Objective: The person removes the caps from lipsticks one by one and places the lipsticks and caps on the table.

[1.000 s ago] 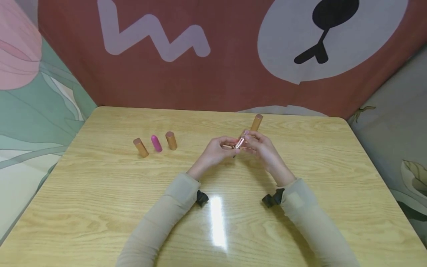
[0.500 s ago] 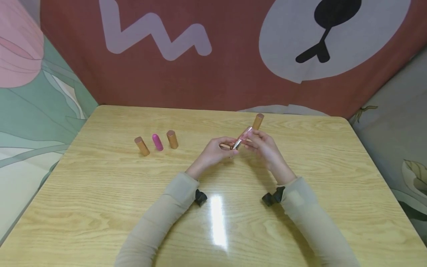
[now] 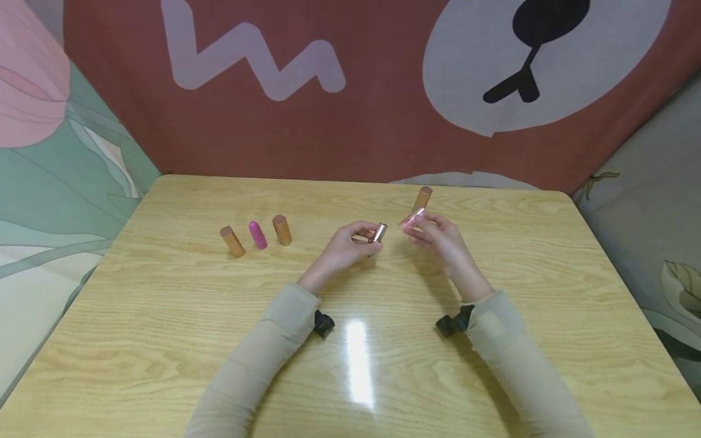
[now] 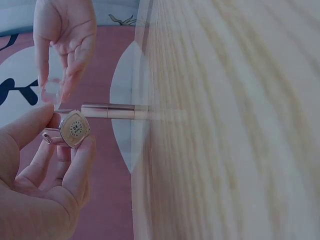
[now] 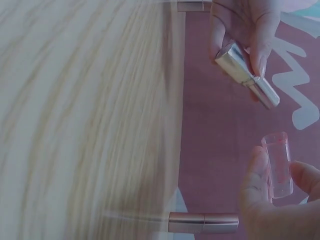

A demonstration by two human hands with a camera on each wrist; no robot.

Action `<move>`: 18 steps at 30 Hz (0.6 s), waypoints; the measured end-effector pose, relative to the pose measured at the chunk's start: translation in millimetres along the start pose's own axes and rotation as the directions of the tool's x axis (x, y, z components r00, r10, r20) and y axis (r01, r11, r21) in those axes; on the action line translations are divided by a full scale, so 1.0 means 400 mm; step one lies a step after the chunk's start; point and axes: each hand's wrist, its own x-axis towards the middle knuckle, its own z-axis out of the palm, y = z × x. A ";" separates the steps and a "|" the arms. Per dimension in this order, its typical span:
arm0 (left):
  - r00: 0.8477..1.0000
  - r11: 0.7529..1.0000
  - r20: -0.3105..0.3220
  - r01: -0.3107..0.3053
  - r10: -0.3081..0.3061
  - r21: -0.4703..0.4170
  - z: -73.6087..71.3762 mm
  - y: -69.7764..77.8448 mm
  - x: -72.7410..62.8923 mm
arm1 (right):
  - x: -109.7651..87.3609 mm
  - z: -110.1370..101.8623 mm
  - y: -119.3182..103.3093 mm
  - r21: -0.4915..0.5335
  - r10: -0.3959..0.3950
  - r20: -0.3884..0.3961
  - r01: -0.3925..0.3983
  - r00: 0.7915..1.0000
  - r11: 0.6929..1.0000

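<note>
My left hand [image 3: 345, 246] pinches a shiny rose-gold lipstick tube [image 3: 380, 232] between thumb and fingers, above the table's middle. In the right wrist view, the narrower metal neck of this lipstick tube [image 5: 245, 70] is bare. Its round end label faces the left wrist camera. A clear pinkish cap [image 5: 278, 165] is held between thumb and fingers of my right hand [image 3: 443, 240], apart from the tube. Reddish smears show in the cap. Close behind the right hand, a rose-gold tube [image 3: 423, 198] stands upright on the table, its lower part covered by the hand.
Left of the hands stand two rose-gold tubes, an outer tube [image 3: 232, 241] and an inner tube [image 3: 282, 230], with a magenta round-topped tube [image 3: 258, 235] between them. The wooden table [image 3: 181, 322] ends at a red patterned backdrop [image 3: 372, 121]. Each wrist wears a small black camera.
The clear cap has come off the lipstick tube. My right hand has drawn it away to the right, and my left hand has moved slightly left with the tube.
</note>
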 end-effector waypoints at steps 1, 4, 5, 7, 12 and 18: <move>1.000 1.000 -0.004 0.007 -0.007 -0.001 -0.003 -0.001 0.000 | 0.009 -0.013 0.010 0.011 -0.001 0.006 0.000 1.000 1.000; 1.000 1.000 -0.016 0.021 -0.021 0.006 -0.012 -0.004 -0.001 | 0.021 -0.032 0.021 -0.001 0.006 0.008 -0.006 1.000 1.000; 1.000 1.000 -0.019 0.024 -0.023 0.008 -0.015 -0.005 0.000 | 0.019 -0.033 0.019 -0.001 0.006 0.007 -0.006 1.000 1.000; 0.999 1.000 -0.023 0.026 -0.025 0.012 -0.022 -0.006 -0.001 | 0.008 -0.026 0.007 -0.016 0.006 -0.005 -0.006 1.000 1.000; 0.999 0.999 -0.035 0.030 -0.029 0.023 -0.038 -0.007 -0.003 | -0.026 -0.007 -0.034 -0.051 0.002 -0.039 -0.004 0.999 0.999; 0.997 0.999 -0.068 0.038 -0.036 0.032 -0.053 -0.007 -0.005 | -0.015 -0.041 -0.032 -0.091 0.026 -0.085 -0.034 0.996 0.995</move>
